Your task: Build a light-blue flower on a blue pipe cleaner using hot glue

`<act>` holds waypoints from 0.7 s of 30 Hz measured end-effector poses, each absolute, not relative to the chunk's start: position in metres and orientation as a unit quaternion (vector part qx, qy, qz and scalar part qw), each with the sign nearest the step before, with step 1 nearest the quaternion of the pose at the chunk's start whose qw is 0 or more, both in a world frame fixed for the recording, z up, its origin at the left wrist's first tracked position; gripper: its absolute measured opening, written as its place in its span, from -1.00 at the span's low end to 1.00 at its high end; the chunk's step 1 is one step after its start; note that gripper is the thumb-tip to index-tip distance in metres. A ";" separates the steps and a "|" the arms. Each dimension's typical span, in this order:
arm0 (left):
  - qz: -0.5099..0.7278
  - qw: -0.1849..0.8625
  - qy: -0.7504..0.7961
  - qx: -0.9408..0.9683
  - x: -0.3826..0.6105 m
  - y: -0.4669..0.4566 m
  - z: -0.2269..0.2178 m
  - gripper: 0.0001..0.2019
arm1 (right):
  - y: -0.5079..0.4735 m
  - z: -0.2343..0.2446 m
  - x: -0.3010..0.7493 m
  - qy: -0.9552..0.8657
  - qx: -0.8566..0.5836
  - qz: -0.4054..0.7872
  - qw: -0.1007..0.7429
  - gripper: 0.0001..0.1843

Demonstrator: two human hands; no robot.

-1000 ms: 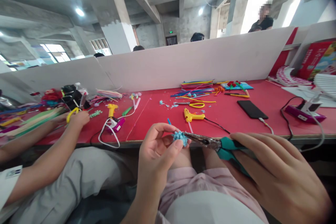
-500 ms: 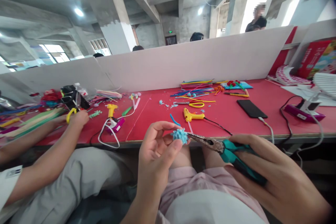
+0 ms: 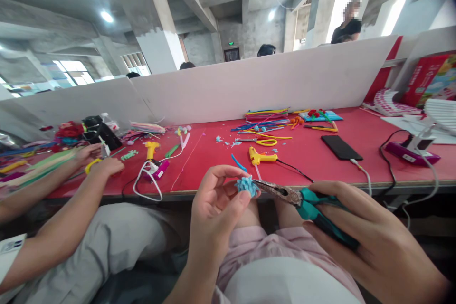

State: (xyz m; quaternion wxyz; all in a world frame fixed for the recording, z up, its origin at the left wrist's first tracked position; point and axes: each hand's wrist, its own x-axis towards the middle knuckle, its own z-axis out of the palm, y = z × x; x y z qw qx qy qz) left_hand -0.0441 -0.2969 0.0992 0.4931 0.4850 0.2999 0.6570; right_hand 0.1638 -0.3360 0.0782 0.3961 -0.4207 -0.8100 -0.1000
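My left hand [image 3: 217, 206] pinches a small fluffy blue pipe-cleaner piece [image 3: 245, 184] between thumb and fingers, just in front of the red table's near edge [image 3: 221, 194]. My right hand [image 3: 370, 235] is wrapped round the teal handles of long-nose pliers [image 3: 306, 204]; their rusty jaws reach left and touch the blue piece. Both hands hover over my lap.
On the table lie a yellow glue gun [image 3: 261, 156], a black phone [image 3: 341, 147], yellow scissors [image 3: 261, 141], a stack of coloured pipe cleaners [image 3: 267, 116] and cables. A co-worker's arms [image 3: 64, 199] work at the left with yellow-handled scissors [image 3: 91, 164]. White dividers [image 3: 249, 85] stand behind.
My left hand and the blue piece shifted slightly right and up against the pliers' tip. The co-worker's hands moved down and left on the table.
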 end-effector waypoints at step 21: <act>0.659 0.494 0.287 0.489 -0.049 -0.294 0.098 -0.79 | -0.337 0.078 0.168 -0.812 -0.435 -0.060 0.384 -0.95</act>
